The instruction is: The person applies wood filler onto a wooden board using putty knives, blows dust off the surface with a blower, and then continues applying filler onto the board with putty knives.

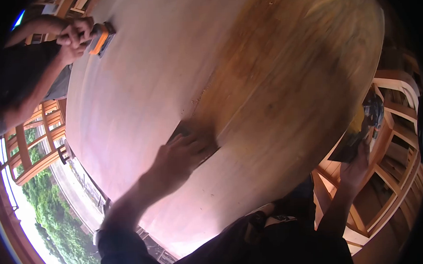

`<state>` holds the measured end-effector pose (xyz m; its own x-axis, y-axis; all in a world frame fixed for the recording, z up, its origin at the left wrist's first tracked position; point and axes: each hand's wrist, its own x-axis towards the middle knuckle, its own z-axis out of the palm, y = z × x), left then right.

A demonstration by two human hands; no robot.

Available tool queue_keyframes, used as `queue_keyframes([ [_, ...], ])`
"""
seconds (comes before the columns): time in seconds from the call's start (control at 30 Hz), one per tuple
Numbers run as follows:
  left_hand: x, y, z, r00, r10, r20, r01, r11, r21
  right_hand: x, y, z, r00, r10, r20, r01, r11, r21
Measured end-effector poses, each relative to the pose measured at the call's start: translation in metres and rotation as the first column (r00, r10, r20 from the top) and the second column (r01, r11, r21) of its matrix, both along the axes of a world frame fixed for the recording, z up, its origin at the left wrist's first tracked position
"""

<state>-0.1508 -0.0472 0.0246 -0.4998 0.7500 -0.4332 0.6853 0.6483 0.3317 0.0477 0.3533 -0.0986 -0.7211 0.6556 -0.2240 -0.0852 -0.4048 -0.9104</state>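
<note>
A large wooden panel (139, 88) fills the middle of the view, pale on the left and brownish with streaks on the right. My left hand (182, 154) is closed over a dark, flat, straight-edged piece (211, 152) pressed against the panel where pale and brown meet; its kind is mostly hidden by my fingers. Beyond the panel's right edge, my right hand (355, 167) grips a dark flat plate (343, 150) by its lower side. Close above that plate are something yellow (357, 122) and a shiny dark bundle (374, 110).
At upper left, another person's hands (75, 39) hold an orange-and-dark block-like tool (102, 40) at the panel's edge. Wooden slatted frames stand at right (388, 171) and left (39, 139). Small crumbs (199, 95) lie on the panel. Greenery shows outside, lower left.
</note>
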Motion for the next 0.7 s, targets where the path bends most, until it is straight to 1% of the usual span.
queue_keyframes([
  [0.03, -0.01, -0.002, 0.003, 0.994, 0.015, 0.108, -0.012, 0.999, -0.03, 0.019, 0.005, -0.023, 0.997, 0.014, 0.073, -0.035, 0.958, 0.284],
  [0.07, -0.021, 0.006, 0.012, 0.992, -0.033, 0.123, 0.059, 0.975, -0.213, 0.021, 0.003, -0.02, 0.997, -0.013, 0.077, -0.008, 0.96, 0.278],
  [0.13, -0.051, 0.031, 0.009, 0.989, -0.145, -0.033, 0.143, 0.989, -0.038, 0.021, -0.003, -0.013, 0.994, -0.069, 0.083, 0.044, 0.962, 0.268],
  [0.17, -0.066, 0.049, 0.005, 0.961, -0.233, -0.151, 0.239, 0.971, 0.022, 0.025, -0.003, -0.013, 0.992, 0.003, 0.127, -0.08, 0.789, 0.61],
  [0.2, -0.08, 0.071, 0.001, 0.912, -0.309, -0.27, 0.339, 0.938, 0.07, 0.026, -0.004, -0.012, 0.99, 0.012, 0.141, -0.1, 0.767, 0.634],
  [0.23, -0.091, 0.098, -0.001, 0.923, -0.294, -0.249, 0.308, 0.951, 0.019, 0.028, -0.005, -0.011, 0.988, 0.021, 0.155, -0.119, 0.744, 0.657],
  [0.27, -0.097, 0.12, -0.001, 0.934, -0.275, -0.226, 0.275, 0.961, -0.032, 0.026, -0.006, -0.005, 0.991, -0.018, 0.129, -0.034, 0.92, 0.391],
  [0.3, -0.099, 0.131, -0.002, 0.949, -0.258, -0.18, 0.254, 0.966, -0.046, 0.023, -0.006, -0.002, 0.995, -0.021, 0.101, 0.0, 0.979, 0.202],
  [0.33, -0.1, 0.138, -0.002, 0.962, -0.236, -0.135, 0.229, 0.971, -0.061, 0.021, -0.005, 0.002, 0.996, -0.049, 0.075, 0.049, 0.999, 0.004],
  [0.37, -0.099, 0.136, -0.003, 0.973, -0.211, -0.089, 0.205, 0.976, -0.079, 0.018, -0.007, 0.003, 0.999, -0.04, 0.031, 0.042, 0.996, -0.079],
  [0.43, -0.081, 0.109, -0.015, 0.976, -0.181, -0.119, 0.186, 0.982, 0.039, 0.016, -0.015, 0.003, 1.0, -0.009, 0.026, 0.012, 0.993, -0.12],
  [0.47, -0.068, 0.091, -0.023, 0.976, -0.173, -0.134, 0.186, 0.978, 0.096, 0.015, -0.023, 0.003, 0.998, 0.013, 0.061, -0.008, 0.997, -0.077],
  [0.53, -0.028, 0.036, -0.047, 0.953, -0.134, -0.27, 0.21, 0.938, 0.275, 0.011, -0.039, 0.004, 0.99, 0.052, 0.132, -0.054, 0.998, 0.011],
  [0.57, -0.012, 0.026, -0.036, 0.976, -0.106, -0.192, 0.144, 0.971, 0.192, 0.008, -0.044, 0.004, 0.984, 0.07, 0.162, -0.081, 0.995, 0.056],
  [0.6, 0.002, 0.018, -0.025, 0.99, -0.073, -0.118, 0.086, 0.991, 0.103, 0.006, -0.047, 0.005, 0.987, 0.116, 0.114, -0.117, 0.993, 0.009],
  [0.63, 0.018, 0.007, -0.017, 0.994, -0.064, -0.092, 0.07, 0.995, 0.07, 0.003, -0.051, 0.005, 0.985, 0.159, 0.066, -0.156, 0.987, -0.039],
  [0.67, 0.029, -0.002, -0.011, 0.996, -0.053, -0.071, 0.056, 0.998, 0.039, 0.001, -0.055, 0.006, 0.98, 0.2, 0.019, -0.197, 0.977, -0.086],
  [0.7, 0.031, -0.014, -0.008, 0.996, -0.084, -0.019, 0.084, 0.996, -0.004, -0.003, -0.061, 0.011, 0.971, 0.229, -0.068, -0.238, 0.955, -0.176],
])
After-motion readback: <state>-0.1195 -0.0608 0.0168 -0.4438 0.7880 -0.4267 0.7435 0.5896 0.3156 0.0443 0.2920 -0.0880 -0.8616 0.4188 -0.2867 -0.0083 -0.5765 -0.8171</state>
